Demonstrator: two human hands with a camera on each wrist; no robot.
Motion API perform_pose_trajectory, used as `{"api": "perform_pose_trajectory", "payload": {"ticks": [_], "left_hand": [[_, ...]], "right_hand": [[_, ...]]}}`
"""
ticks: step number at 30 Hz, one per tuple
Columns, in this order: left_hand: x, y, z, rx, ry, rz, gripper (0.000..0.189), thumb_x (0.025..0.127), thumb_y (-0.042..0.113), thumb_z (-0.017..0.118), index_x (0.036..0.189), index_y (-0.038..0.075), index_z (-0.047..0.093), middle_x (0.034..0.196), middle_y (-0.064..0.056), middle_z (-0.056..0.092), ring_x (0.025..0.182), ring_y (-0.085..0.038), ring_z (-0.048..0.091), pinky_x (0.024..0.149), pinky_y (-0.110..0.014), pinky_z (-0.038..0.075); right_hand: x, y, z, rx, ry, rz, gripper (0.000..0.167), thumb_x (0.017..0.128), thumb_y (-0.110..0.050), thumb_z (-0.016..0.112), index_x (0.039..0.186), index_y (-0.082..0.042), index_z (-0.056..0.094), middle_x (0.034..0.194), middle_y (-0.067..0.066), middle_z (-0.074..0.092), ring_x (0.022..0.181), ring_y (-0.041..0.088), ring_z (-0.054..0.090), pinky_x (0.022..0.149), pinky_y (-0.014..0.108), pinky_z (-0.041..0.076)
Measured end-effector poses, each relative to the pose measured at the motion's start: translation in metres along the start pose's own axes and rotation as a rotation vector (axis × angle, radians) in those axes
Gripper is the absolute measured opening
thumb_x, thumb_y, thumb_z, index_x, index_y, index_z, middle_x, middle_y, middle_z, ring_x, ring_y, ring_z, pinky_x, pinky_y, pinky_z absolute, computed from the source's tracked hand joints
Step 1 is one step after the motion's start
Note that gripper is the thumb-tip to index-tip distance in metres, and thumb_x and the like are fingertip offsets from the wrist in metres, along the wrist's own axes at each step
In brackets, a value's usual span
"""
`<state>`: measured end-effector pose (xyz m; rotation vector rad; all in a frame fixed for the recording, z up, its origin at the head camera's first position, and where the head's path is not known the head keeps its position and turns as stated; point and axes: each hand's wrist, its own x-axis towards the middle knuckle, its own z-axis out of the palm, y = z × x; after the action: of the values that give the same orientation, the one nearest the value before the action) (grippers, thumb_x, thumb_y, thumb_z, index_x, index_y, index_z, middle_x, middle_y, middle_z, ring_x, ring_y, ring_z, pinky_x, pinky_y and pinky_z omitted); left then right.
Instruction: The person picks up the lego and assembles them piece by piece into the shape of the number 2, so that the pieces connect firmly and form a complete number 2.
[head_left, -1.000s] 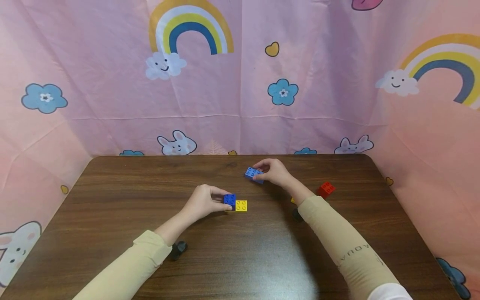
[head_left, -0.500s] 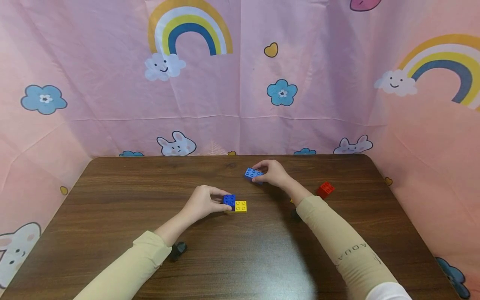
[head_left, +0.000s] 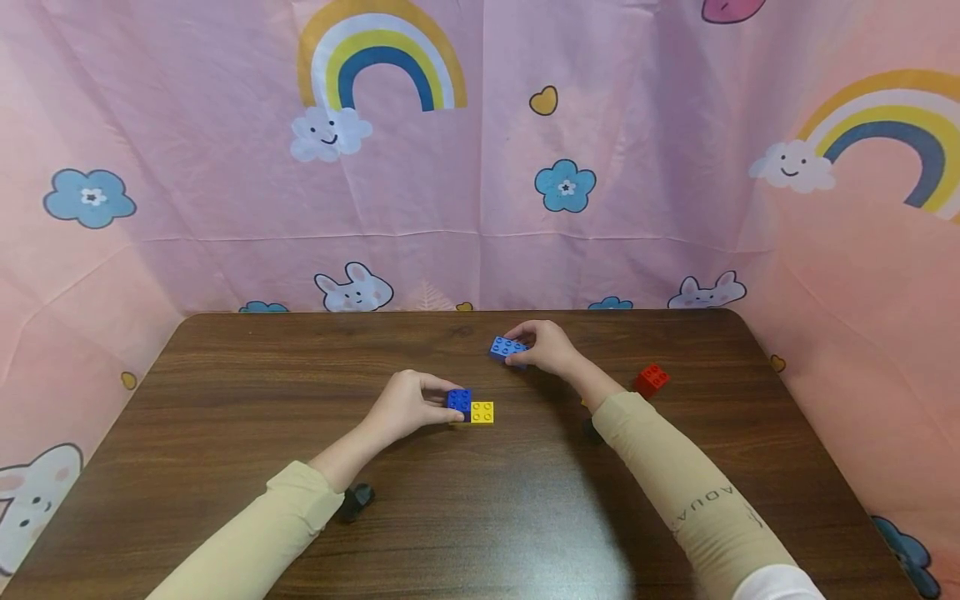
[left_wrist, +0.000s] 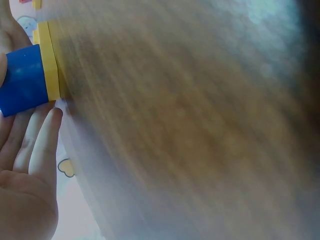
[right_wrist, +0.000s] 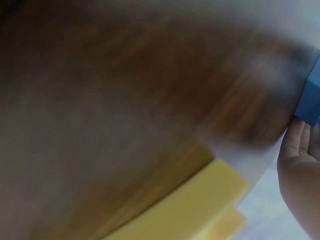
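Left hand: your grip is together on the dark blue brick, thumb on the near side and fingers on the far side. That brick sits on the left part of the yellow brick, in front of you near the middle of the brown wood-grain surface. Four yellow studs show uncovered to its right. In your left wrist view the blue side wall meets the yellow piece directly.

Right hand: your grip pinches the light blue brick by its right end, studs up, near the far edge of the surface. It is apart from the yellow and dark blue pair, farther from you and slightly to the right. Whether its base touches the surface, you cannot tell from these views.

Right of your right forearm: red brick, studs showing. A second yellow brick looms large in your right wrist view; from the head, your forearm hides most of it.

You wear pale yellow-beige sleeves, lettering on the right one. A small dark object shows beside the left cuff. Behind the surface: pink cloth printed with rainbows, flowers and rabbits.
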<state>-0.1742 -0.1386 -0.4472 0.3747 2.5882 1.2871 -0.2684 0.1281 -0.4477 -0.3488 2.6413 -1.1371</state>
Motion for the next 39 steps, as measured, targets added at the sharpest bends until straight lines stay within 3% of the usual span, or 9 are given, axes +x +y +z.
{"api": "perform_pose_trajectory", "payload": {"ticks": [16, 39], "left_hand": [[0.0, 0.001, -0.001, 0.007, -0.008, 0.001, 0.038, 0.086, 0.018, 0.091, 0.118, 0.001, 0.08, 0.116, -0.021, 0.08, 0.104, -0.029, 0.08, 0.086, -0.039, 0.068], [-0.001, 0.002, -0.001, -0.006, -0.003, -0.012, 0.037, 0.085, 0.018, 0.092, 0.117, 0.002, 0.081, 0.115, -0.018, 0.081, 0.103, -0.027, 0.08, 0.087, -0.038, 0.067]], "right_hand": [[-0.006, -0.004, -0.003, 0.006, 0.0, -0.028, 0.037, 0.093, -0.014, 0.084, 0.127, -0.003, 0.075, 0.13, 0.018, 0.074, 0.122, 0.033, 0.07, 0.11, 0.047, 0.057], [-0.024, -0.041, -0.009, -0.009, -0.04, -0.161, 0.035, 0.094, -0.017, 0.082, 0.125, -0.003, 0.075, 0.126, 0.017, 0.075, 0.118, 0.032, 0.07, 0.105, 0.045, 0.059]]}}
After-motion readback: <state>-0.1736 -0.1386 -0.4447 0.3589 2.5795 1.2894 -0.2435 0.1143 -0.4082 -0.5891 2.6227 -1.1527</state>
